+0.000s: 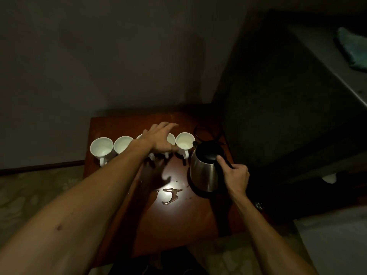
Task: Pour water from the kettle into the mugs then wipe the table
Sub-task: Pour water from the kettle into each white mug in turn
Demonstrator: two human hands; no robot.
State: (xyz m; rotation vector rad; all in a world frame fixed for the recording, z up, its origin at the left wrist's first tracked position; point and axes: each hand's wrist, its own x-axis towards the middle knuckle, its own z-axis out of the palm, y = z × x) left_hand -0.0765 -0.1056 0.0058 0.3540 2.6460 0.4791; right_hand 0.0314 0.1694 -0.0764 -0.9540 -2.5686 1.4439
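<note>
gripping the kettle handle, right grip sits right of the mugs; spout faces them; left grip hovers spread, empty.

Glossy reddish-brown wooden tabletop with shiny wet puddle, brushed steel kettle with smooth black plastic lid, glazed white ceramic mugs
</note>
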